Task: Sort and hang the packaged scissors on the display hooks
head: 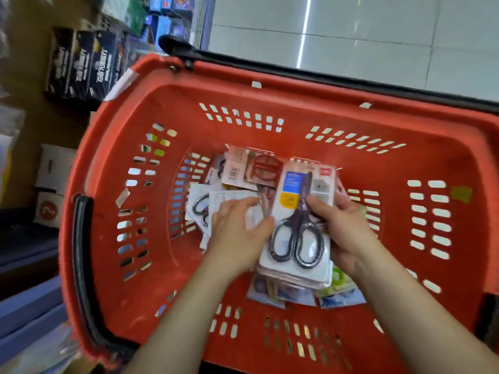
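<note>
Shop aisle with a grey tile floor point(378, 36) and boxes point(81, 63) on the shelving to the left. Pretty much everything is happening inside a red basket point(270, 93) that the person is leaning over. No display hooks are in view, so this looks like the sorting half of the job.

The right hand point(348, 230) is grasping the black scissors pack point(299, 225) by its right edge, with the thumb point(314, 203) pressed on the front and the rest of the fingers tucked behind. It seems to be the top of a small stack of similar packs, held just above the heap. The pack sits face up with the handles toward the person and the hang end pointing away, so the grip is at the side and around the middle.

The left hand point(235, 233) is spread over a white pack point(232, 197) lying face down right next to it. Can't tell if it's actually gripping that one or just resting on it.

To do this well, they should probably keep matching packs squared up in the right hand with the hang holes all at the same end, and use the left to flip and check the loose ones. The red scissors pack point(256, 168) behind is clearly a different type, so it goes in another bunch. Blister packs are slippery, so a tall stack could fan out.
</note>
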Motion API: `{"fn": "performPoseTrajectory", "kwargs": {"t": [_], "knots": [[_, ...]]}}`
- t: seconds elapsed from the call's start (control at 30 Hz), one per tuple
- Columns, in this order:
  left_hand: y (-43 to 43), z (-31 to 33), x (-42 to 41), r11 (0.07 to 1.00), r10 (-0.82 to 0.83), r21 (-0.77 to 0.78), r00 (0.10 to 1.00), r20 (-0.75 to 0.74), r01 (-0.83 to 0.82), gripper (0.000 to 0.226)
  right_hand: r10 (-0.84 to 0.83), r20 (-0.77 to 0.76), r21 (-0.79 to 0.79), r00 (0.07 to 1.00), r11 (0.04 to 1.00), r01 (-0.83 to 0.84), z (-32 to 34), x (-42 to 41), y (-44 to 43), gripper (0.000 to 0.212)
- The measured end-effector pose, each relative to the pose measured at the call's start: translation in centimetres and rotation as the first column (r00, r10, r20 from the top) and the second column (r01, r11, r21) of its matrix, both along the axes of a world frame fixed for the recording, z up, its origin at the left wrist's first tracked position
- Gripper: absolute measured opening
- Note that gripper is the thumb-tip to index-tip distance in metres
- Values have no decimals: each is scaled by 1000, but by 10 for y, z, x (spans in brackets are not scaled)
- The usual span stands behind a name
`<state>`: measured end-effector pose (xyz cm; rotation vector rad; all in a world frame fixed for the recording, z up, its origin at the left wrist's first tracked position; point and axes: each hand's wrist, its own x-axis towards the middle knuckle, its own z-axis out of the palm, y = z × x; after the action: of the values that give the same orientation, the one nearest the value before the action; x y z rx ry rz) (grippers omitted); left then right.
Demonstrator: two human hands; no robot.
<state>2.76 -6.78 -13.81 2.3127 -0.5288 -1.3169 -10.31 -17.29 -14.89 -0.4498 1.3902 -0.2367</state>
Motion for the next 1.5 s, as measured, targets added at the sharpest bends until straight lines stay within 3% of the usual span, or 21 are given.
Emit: {"fn": "performPoseTrajectory", "kwargs": {"t": [0.07, 0.13, 0.23, 0.3, 0.37, 0.43, 0.57, 0.63, 0.7, 0.77, 0.8, 0.83, 0.87, 0.9, 0.97, 1.03, 1.13, 1.23, 1.33, 1.4, 1.5], "knots": [[-12, -30, 20, 994, -62, 100, 961, 271, 36, 47, 48, -159, -74, 986, 995, -60, -11, -16, -3, 33], [-30, -55, 42, 985, -69, 175, 929, 364, 5, 51, 99, -256, -139, 962, 981, -138, -18, -26, -2, 40], [-60, -85, 62, 976, 82, 175, 965, 251, -128, 48, 162, -319, -254, 934, 934, -250, -26, -36, -1, 74], [-69, -91, 62, 956, 218, 153, 955, 202, -251, 38, 219, -343, -337, 914, 879, -337, -29, -40, -2, 83], [-69, -89, 56, 932, 340, 94, 934, 107, -350, 25, 248, -397, -383, 884, 830, -405, -26, -41, -5, 67], [-56, -72, 42, 910, 414, 11, 910, 36, -414, 19, 202, -386, -375, 900, 857, -353, -21, -42, -7, 41], [-21, -11, 34, 884, 462, -146, 878, 127, -444, 23, 127, -350, -279, 928, 932, -232, -1, -51, -8, 40], [-1, 36, 30, 881, 446, -280, 867, 222, -381, 28, 123, -351, -218, 928, 953, -209, 16, -54, -8, 36], [15, 82, 21, 900, 355, -381, 865, 355, -213, 27, 108, -307, -149, 946, 976, -160, 41, -48, -7, 33], [20, 107, 13, 935, 148, -355, 905, 400, 5, 28, 60, -218, -38, 974, 997, -70, 65, -40, -5, 23], [23, 114, 10, 955, -28, -262, 918, 396, 142, 35, 63, -159, 30, 985, 998, -59, 78, -34, -4, 21], [24, 120, 5, 927, -228, -187, 885, 406, 324, 42, 103, -105, 79, 989, 992, -95, 92, -29, -3, 36], [29, 128, -3, 872, -295, -220, 828, 477, 438, 42, 161, -55, 103, 985, 983, -155, 105, -24, -3, 53], [37, 144, -17, 817, -252, -345, 825, 506, 461, 34, 203, -4, 100, 979, 974, -202, 118, -19, -2, 60], [55, 178, -44, 704, -156, -520, 820, 551, 483, 23, 204, 89, 57, 975, 976, -209, 147, -10, 1, 45], [64, 207, -54, 674, -204, -525, 814, 544, 520, 21, 193, 102, 1, 976, 981, -194, 177, -6, 2, 21], [66, 249, -55, 740, -322, -424, 828, 460, 523, 38, 259, 74, -165, 963, 956, -245, 222, -10, -2, 5], [64, 312, -64, 845, -126, -454, 931, 343, 281, 60, 388, 59, -370, 920, 864, -341, 281, -14, -12, 7], [46, 374, -52, 836, 316, -528, 917, 244, -148, 46, 536, 75, -507, 841, 747, -431, 354, -16, -17, 20], [30, 423, -44, 712, 564, -552, 822, 80, -434, 42, 613, 98, -567, 784, 682, -462, 408, -18, -16, 22], [14, 496, -43, 439, 692, -564, 664, -284, -699, 36, 712, 120, -651, 692, 583, -487, 486, -24, -5, 14]]}}
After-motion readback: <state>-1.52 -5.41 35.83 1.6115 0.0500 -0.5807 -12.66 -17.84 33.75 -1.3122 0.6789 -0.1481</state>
